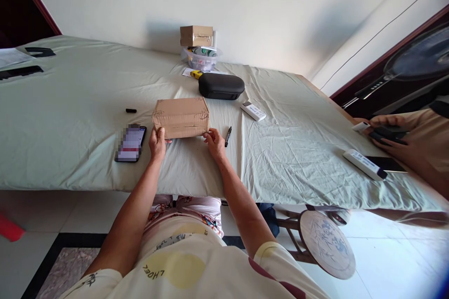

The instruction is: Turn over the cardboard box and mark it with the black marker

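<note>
A taped brown cardboard box (181, 117) is held between my two hands over the cloth-covered table. My left hand (157, 144) grips its near left corner, thumb on the front face and fingertips partly under the box. At the near right corner, my right hand (214, 143) pinches the lower edge, its far fingers hidden. Just right of that hand lies a black marker pen (228, 136). A smartphone (131, 144) with a lit screen rests to the left of my left hand, and a small black cap (131, 110) lies beyond it.
Behind the box sit a black hard case (221, 86), a yellow tape measure (196, 74) and a clear plastic tub (203, 60) topped by another cardboard box (196, 36). White packs (253, 111) lie to the right. Another person's hands (384, 133) work at the right edge, near a stool (327, 243).
</note>
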`<state>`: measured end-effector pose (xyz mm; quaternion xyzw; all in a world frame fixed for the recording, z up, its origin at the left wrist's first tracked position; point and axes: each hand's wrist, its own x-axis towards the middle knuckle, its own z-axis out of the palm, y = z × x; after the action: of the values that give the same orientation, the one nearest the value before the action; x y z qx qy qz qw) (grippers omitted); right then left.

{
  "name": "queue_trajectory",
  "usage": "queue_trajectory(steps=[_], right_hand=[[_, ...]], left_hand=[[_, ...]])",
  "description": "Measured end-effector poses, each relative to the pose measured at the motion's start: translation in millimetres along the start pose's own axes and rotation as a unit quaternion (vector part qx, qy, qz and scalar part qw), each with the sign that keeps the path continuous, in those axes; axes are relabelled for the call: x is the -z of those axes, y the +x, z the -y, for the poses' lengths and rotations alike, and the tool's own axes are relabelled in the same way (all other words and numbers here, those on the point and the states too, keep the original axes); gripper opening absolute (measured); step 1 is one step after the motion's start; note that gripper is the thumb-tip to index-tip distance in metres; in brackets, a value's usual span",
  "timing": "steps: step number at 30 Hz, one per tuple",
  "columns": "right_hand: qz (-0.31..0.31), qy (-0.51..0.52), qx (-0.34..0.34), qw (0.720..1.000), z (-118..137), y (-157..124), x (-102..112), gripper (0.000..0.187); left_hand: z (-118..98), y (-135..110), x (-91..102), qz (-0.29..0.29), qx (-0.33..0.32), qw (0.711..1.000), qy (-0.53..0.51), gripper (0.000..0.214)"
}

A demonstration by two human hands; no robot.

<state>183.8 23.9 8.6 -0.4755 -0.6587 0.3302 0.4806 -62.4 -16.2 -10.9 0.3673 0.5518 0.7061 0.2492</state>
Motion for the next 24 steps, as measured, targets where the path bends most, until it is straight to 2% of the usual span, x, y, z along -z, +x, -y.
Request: queue_trajectory(steps=[3, 5, 7, 10, 13, 15, 19, 24], right_hand=[[-0.032, -0.002, -0.014, 0.999, -2.0, 1.7, -2.2, 0.045], [-0.053, -0.033, -0.021, 0.998, -1.5, 0.6, -4.7, 0.045], [-0.063, -0.074, -0.032, 0.995, 0.6, -2.4, -9.4, 0.05], [-0.072, -0.125, -0.056, 0.988, 4.6, -8.4, -20.1, 0.066], [-0.097, -0.15, -0.051, 0.983, 6.9, -12.4, -31.1, 0.08], [-0.116, -0.153, -0.045, 0.98, 7.2, -13.3, -35.8, 0.082], [-0.129, -0.154, -0.06, 0.978, 7.1, -12.4, -35.9, 0.07], [-0.094, -0.152, -0.07, 0.981, 6.1, -8.4, -20.8, 0.047]], left_hand=[[0.7, -2.2, -2.6, 0.042, -0.015, 0.999, 0.031, 0.065], [0.8, -6.0, -6.2, 0.059, -0.044, 0.993, 0.09, 0.082], [0.1, -11.7, -11.1, 0.054, -0.09, 0.982, 0.158, 0.1], [-3.8, -22.7, -19.2, 0.026, -0.141, 0.963, 0.229, 0.112], [-11.3, -32.6, -25.1, 0.003, -0.129, 0.951, 0.281, 0.122], [-16.0, -36.8, -27.5, -0.001, -0.107, 0.946, 0.307, 0.125], [-17.9, -39.1, -29.9, -0.004, -0.086, 0.943, 0.321, 0.119], [-7.6, -34.0, -28.4, -0.013, -0.103, 0.955, 0.279, 0.11]])
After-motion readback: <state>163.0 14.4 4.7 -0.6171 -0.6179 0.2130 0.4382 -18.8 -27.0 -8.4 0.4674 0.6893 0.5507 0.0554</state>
